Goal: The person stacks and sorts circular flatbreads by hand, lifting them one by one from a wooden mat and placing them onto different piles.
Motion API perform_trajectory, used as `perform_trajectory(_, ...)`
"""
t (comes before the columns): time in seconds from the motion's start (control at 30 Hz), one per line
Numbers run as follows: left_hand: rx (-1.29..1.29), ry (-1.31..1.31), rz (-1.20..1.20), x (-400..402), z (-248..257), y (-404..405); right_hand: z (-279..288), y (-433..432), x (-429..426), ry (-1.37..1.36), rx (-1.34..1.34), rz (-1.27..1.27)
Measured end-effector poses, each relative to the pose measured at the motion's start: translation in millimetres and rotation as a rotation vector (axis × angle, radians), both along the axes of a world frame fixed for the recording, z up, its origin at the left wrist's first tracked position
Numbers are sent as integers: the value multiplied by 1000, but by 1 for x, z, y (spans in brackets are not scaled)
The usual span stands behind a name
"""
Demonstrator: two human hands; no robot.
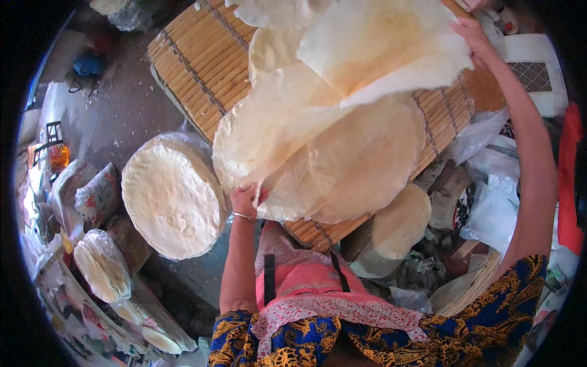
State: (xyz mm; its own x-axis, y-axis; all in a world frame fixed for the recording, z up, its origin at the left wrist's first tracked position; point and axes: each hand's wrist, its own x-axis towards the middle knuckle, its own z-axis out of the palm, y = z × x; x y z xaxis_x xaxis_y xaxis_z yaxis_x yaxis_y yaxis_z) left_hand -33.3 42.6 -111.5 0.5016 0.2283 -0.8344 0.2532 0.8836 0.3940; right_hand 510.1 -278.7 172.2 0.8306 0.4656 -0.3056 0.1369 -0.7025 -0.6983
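My left hand (pixel 247 199) pinches the near left edge of a large, thin, pale flatbread-like sheet (pixel 284 114). Its far right edge is gripped by my right hand (pixel 470 39), with the arm stretched out. The sheet is lifted and folds between my hands, translucent in parts, with a brownish patch. Beneath it, more round thin sheets (pixel 362 160) overlap on a slatted bamboo mat (pixel 202 59). Further pale sheets (pixel 279 11) lie at the mat's far side.
A tall stack of round pale sheets (pixel 172 202) stands left of the mat. Bagged stacks (pixel 103 266) lie at the lower left. A smaller round stack (pixel 401 220) is below the mat's right side. Plastic bags (pixel 493 206) and a white slotted box (pixel 534 73) are at the right.
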Motion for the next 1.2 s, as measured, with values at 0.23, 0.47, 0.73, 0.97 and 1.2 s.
perform_trajectory(0.23, 281, 121, 55, 0, 3, -11, 126, -45, 1, -390, 146, -245)
perform_trajectory(0.47, 1603, -63, -345, 28, 89, -42, 155, 10, -15, -736, 6, 260)
perform_trajectory(0.73, 1824, 349, -327, 15, 97, -3, 83, 59, -79, -670, 366, 381)
perform_trajectory(0.97, 1708, 199, -768, 122, 76, -22, 51, 49, -107, -486, 48, 301)
perform_trajectory(1.2, 1539, 437, -1106, 175, 57, 5, 55, 63, -99, -587, 93, 268)
